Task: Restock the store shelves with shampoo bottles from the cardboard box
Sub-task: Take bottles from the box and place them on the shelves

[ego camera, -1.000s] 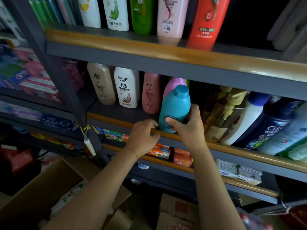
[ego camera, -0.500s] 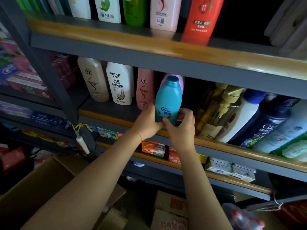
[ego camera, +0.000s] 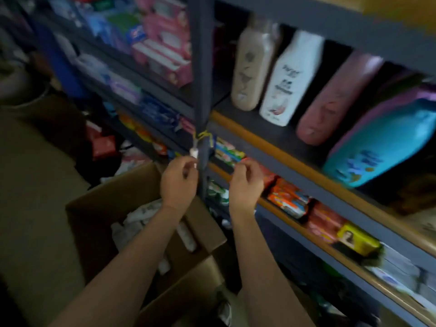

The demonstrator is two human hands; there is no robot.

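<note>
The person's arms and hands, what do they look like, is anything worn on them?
Both forearms are bare right up to the frame's lower edge, with no sleeves in view. The left hand and right hand wear no gloves. The picture is blurred, but no watch, bracelet or rings show.

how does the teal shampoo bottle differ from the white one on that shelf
The teal plastic shampoo bottle is wide and rounded with a blue label; the white plastic shampoo bottle is slimmer, with dark print. The teal one stands at the shelf's front edge; the white one sits further back. Both are on the same dark shelf, untouched by either hand.
</note>
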